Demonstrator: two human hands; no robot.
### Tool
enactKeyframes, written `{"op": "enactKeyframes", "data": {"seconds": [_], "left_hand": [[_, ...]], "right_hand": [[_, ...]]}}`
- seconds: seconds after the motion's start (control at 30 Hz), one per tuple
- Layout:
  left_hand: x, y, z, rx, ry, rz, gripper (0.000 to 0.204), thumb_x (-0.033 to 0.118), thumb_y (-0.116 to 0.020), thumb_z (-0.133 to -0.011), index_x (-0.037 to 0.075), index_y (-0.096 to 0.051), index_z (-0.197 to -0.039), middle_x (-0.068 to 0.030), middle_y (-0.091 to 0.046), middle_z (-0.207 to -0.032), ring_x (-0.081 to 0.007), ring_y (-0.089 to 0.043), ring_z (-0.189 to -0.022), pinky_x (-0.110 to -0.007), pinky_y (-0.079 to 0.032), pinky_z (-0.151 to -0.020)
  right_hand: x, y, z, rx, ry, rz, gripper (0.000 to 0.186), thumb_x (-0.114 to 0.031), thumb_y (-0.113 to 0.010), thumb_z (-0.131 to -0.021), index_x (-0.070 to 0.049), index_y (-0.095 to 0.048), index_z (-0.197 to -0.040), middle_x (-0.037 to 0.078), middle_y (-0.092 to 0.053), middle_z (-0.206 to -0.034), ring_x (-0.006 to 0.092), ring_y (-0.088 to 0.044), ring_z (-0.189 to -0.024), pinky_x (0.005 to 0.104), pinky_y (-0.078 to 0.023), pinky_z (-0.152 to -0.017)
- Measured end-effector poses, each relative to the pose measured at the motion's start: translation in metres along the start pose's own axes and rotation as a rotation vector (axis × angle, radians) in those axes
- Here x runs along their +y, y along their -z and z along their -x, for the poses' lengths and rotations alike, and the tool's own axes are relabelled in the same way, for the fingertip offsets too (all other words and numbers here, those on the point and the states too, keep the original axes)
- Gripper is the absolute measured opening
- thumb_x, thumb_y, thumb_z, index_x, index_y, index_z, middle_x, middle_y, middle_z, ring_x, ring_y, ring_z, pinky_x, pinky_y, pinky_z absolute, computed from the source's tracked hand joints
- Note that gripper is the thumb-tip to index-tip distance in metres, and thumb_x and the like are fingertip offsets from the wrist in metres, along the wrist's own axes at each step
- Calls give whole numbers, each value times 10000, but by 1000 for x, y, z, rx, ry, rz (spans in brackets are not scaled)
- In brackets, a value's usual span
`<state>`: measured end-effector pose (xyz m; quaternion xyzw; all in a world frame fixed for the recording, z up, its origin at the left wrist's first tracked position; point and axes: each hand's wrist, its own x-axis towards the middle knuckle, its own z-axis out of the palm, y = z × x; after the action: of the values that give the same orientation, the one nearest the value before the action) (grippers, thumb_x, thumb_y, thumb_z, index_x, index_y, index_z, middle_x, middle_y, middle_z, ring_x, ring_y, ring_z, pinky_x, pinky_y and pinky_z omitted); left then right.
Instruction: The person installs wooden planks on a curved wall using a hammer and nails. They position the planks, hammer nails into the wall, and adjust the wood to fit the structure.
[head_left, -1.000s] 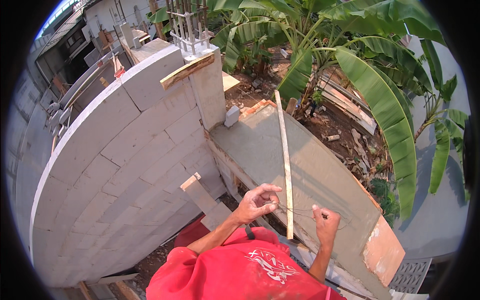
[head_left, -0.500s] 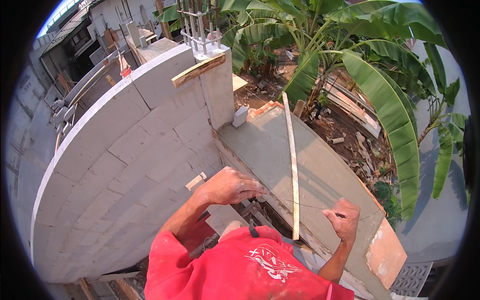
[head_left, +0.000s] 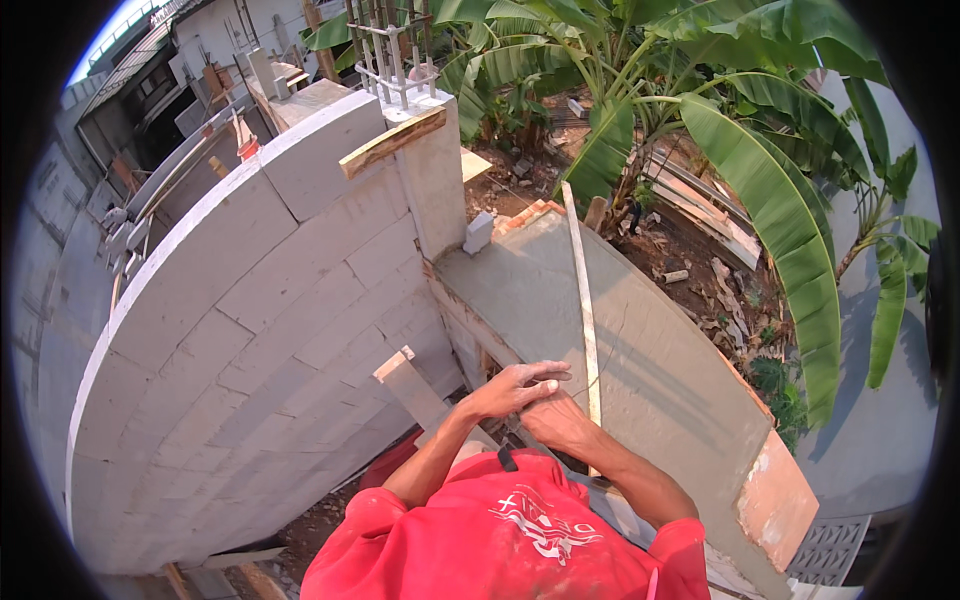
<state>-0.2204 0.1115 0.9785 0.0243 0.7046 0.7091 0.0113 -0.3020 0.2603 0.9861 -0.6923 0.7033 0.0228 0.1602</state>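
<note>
Low in the middle, in front of my red shirt, my two hands meet over the edge of a grey cement slab (head_left: 680, 430). My left hand (head_left: 515, 393) lies at the top, fingers bent together around something too small to make out. My right hand (head_left: 550, 420) is just under it, its fingers mostly hidden. A thin dark line, possibly wire, shows faintly on the slab side above them. A long pale wooden batten (head_left: 582, 300) crosses the slab just beyond my hands. A board (head_left: 410, 390) leans below them on the left.
A tall block wall (head_left: 230, 370) fills the left. A column with upright rebar (head_left: 430, 200) stands at the slab's far end, a short plank (head_left: 390, 140) on it and a small block (head_left: 478, 233) beside it. Banana plants (head_left: 740, 180), stacked timber (head_left: 690, 200) and debris lie to the right.
The thin wire earlier stretched between my separated hands is now mostly out of sight. My right hand has moved left and up to meet my left hand, which has shifted slightly right.
</note>
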Motion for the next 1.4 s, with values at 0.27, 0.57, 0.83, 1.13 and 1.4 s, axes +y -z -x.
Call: {"op": "enactKeyframes", "data": {"seconds": [0.27,0.57,0.83,1.13,1.4], "left_hand": [[9,-1,-1,262,-89,99,351,263,-516,-1093,-1,-651,-1282,-29,-710,-873,-86,-642,-830,-268,-518,-763],[7,7,20,542,-88,87,291,220,-505,-1094,2,-680,-1176,-13,-674,-752,-65,-572,-671,-249,-468,-612],[24,-8,35,397,-105,-15,333,241,-502,-1097,-24,-694,-1157,-36,-700,-763,-88,-634,-709,-262,-505,-650],[23,-21,36,281,-95,-65,282,204,-529,-1083,6,-680,-1214,-40,-693,-734,-90,-646,-639,-259,-523,-570],[16,-38,38,499,-131,65,162,119,-631,-1026,-14,-655,-1116,-35,-654,-675,-71,-576,-571,-245,-474,-527]], "right_hand": [[-26,-67,-71,432,214,-11,206,-123,-605,-877,-4,-722,-997,201,-691,-1055,325,-679,-997,468,-526,-874],[-46,26,2,286,295,-306,176,-179,-659,-933,-50,-725,-1033,151,-701,-1035,296,-692,-1023,433,-548,-843],[2,77,7,1005,-255,-961,150,-73,-727,-910,10,-742,-1034,111,-733,-948,188,-723,-843,314,-575,-765],[5,49,10,984,-212,-1383,136,-57,-739,-921,23,-739,-1031,54,-723,-917,98,-683,-802,252,-556,-730],[-12,34,17,1044,-249,-1327,142,-83,-708,-930,41,-695,-998,68,-710,-920,122,-697,-818,268,-569,-705]]}}
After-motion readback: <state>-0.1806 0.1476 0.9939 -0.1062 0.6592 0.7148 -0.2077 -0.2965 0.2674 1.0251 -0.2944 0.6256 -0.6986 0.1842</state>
